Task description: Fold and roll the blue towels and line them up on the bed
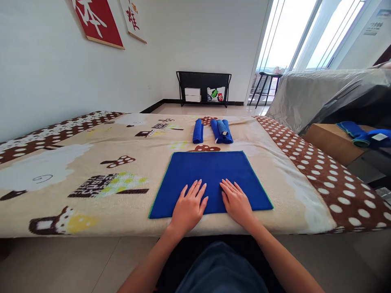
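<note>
A blue towel (210, 169) with green stitched edges is spread flat near the front edge of the blanket-covered bed. On its left half rests my left hand (189, 205), palm down with the fingers stretched out. My right hand (236, 201) lies flat on the right half, fingers extended. Neither hand grips anything. Beyond the towel's far edge sit a single rolled blue towel (198, 131) and, to its right, a small group of rolled blue towels (222, 131), one lying on top of the others.
A patterned blanket (122, 211) covers the bed. To the right, more blue towels (366, 134) lie on a cardboard box (331, 140), near furniture under plastic sheeting (317, 87). A black rack (203, 81) stands by the far wall, a black stool (266, 83) by the window.
</note>
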`<state>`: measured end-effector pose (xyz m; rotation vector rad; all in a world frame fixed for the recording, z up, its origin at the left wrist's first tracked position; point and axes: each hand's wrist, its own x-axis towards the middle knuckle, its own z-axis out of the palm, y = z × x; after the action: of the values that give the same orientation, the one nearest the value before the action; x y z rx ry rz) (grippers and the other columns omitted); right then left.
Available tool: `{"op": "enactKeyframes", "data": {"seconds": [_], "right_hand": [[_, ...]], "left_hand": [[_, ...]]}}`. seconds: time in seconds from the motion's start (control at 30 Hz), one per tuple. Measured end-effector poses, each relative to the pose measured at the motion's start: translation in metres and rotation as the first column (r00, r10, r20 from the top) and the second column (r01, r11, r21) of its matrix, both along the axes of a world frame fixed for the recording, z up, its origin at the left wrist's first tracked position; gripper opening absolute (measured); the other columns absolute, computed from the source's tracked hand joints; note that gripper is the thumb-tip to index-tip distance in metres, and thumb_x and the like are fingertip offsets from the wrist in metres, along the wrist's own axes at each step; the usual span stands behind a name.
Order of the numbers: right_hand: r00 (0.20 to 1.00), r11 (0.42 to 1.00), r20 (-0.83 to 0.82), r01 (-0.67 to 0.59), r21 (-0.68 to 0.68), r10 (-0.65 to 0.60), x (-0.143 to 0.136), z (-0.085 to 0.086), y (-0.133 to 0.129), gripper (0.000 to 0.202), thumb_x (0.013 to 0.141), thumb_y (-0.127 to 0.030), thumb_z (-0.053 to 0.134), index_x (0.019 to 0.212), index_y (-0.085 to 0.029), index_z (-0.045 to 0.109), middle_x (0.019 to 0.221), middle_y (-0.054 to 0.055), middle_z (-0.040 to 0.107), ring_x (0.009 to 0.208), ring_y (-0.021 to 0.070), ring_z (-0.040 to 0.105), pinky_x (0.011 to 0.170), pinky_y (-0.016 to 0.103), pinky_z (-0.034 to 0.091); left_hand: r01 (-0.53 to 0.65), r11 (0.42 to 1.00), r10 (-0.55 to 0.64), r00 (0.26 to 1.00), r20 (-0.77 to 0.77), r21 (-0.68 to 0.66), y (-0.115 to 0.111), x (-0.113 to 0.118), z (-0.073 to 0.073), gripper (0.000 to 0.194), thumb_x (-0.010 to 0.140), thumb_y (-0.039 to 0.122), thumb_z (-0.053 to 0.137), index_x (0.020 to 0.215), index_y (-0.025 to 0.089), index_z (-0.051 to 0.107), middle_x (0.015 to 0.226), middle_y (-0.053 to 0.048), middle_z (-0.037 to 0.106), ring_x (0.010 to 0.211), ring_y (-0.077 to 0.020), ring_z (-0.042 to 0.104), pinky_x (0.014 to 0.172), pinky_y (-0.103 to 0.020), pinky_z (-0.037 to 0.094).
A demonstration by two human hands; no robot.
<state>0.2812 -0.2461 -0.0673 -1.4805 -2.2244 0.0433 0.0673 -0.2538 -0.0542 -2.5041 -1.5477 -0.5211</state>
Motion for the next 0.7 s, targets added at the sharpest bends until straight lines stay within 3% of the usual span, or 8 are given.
{"op": "enactKeyframes", "data": {"seconds": [0.17, 0.27, 0.37, 0.5, 0.7], "right_hand": [[0.993, 0.992, -0.032, -0.113, 0.051, 0.115, 0.082, -0.007, -0.024, 0.046, 0.104, -0.028, 0.038, 0.149, -0.023, 0.047, 0.153, 0.002, 0.046, 0.145, 0.0188, 0.040, 0.123, 0.045, 0.035], [0.984, 0.984, -0.026, -0.175, 0.020, 0.175, 0.125, -0.011, -0.044, 0.050, 0.103, -0.027, 0.044, 0.152, -0.029, 0.042, 0.155, 0.000, 0.044, 0.146, 0.0199, 0.039, 0.123, 0.046, 0.035], [0.987, 0.988, -0.043, -0.156, 0.004, 0.156, 0.158, -0.017, -0.059, 0.053, 0.100, -0.026, 0.048, 0.153, -0.031, 0.041, 0.154, 0.000, 0.045, 0.145, 0.0220, 0.040, 0.122, 0.048, 0.037], [0.988, 0.988, -0.081, -0.121, 0.095, 0.129, 0.180, -0.028, -0.062, 0.047, 0.098, -0.023, 0.052, 0.145, -0.030, 0.052, 0.148, 0.002, 0.053, 0.140, 0.0222, 0.048, 0.116, 0.046, 0.044], [0.990, 0.963, -0.115, -0.047, 0.265, 0.080, 0.177, -0.033, -0.052, 0.032, 0.095, -0.023, 0.056, 0.125, -0.029, 0.066, 0.132, 0.002, 0.066, 0.122, 0.0223, 0.064, 0.101, 0.043, 0.053]], "left_hand": [[-0.005, 0.994, 0.013, 0.998, -0.069, 0.106, -0.028, -0.070, -0.010, 0.057, 0.102, 0.041, 0.045, 0.156, 0.030, 0.034, 0.161, -0.004, 0.037, 0.147, -0.0246, 0.039, 0.120, -0.045, 0.028], [0.064, 0.990, -0.054, 0.995, -0.085, 0.123, -0.041, -0.111, -0.016, 0.059, 0.101, 0.035, 0.047, 0.157, 0.030, 0.031, 0.160, -0.003, 0.038, 0.147, -0.0237, 0.039, 0.122, -0.042, 0.024], [0.110, 0.987, -0.107, 0.994, -0.027, 0.115, -0.050, -0.144, -0.023, 0.059, 0.099, 0.024, 0.046, 0.156, 0.029, 0.033, 0.158, -0.004, 0.043, 0.146, -0.0222, 0.041, 0.122, -0.040, 0.024], [0.123, 0.981, -0.144, 0.979, 0.143, 0.147, -0.051, -0.166, -0.029, 0.057, 0.094, 0.017, 0.049, 0.150, 0.028, 0.044, 0.150, -0.005, 0.053, 0.138, -0.0224, 0.051, 0.116, -0.041, 0.035], [0.114, 0.973, -0.186, 0.900, 0.394, 0.199, -0.047, -0.167, -0.024, 0.040, 0.092, 0.012, 0.055, 0.127, 0.030, 0.063, 0.130, -0.003, 0.068, 0.125, -0.0224, 0.061, 0.105, -0.042, 0.049]]}}
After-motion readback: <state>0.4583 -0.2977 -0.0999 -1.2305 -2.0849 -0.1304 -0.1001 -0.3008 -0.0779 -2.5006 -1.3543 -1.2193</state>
